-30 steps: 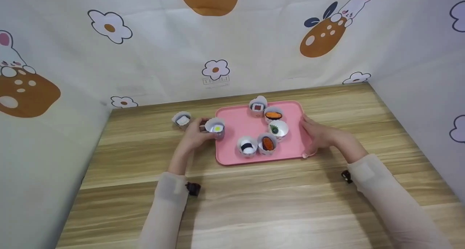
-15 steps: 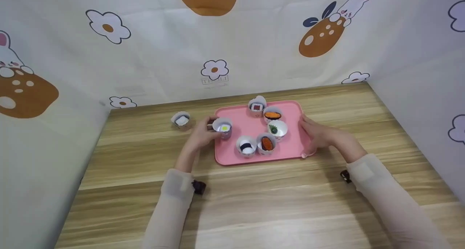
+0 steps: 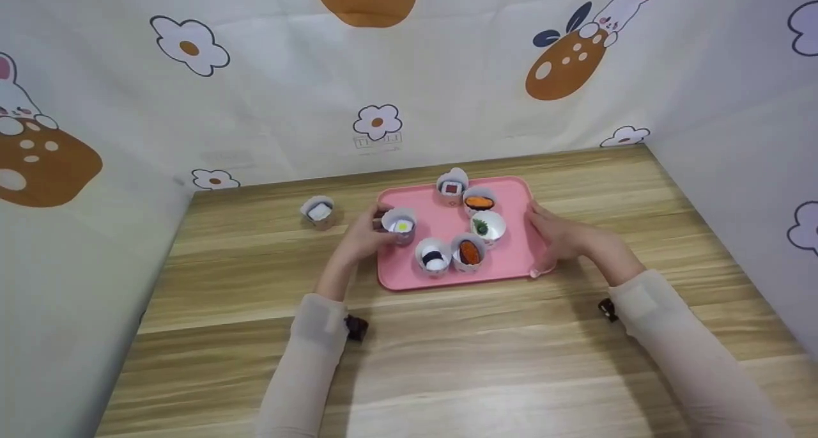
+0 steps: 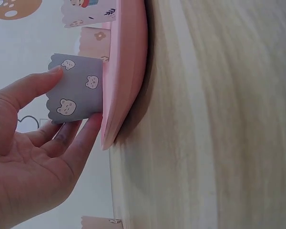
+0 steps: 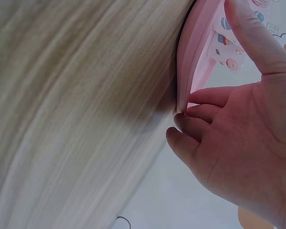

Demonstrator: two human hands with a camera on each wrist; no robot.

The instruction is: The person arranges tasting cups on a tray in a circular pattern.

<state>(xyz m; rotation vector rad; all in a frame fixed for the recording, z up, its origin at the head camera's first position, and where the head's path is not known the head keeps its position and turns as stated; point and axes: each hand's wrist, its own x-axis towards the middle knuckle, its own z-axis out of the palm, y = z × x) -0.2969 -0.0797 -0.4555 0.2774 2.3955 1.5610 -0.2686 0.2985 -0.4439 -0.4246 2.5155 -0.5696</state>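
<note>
My left hand (image 3: 364,238) grips a grey paper baking cup (image 4: 78,90) printed with bear faces, thumb on one side and fingers on the other. Its base is right at the surface of the pink tray (image 3: 418,201), just inside the left end. A white piece with a yellow centre (image 3: 402,227) sits in this cup. At the tray's other end my right hand (image 3: 563,238) holds the right edge, thumb near the front corner. In the right wrist view its fingertips (image 5: 186,114) meet the rim.
Several paper cups with toy sushi stand on the tray, among them one with a black-banded white piece (image 3: 433,259) and one with orange topping (image 3: 479,203). Another cup (image 3: 318,213) stands on the wooden table left of the tray. A patterned cloth (image 3: 287,105) hangs behind.
My left hand has moved right with the grey cup, from the tray's left rim to inside it. The right hand and the tray have stayed in place.
</note>
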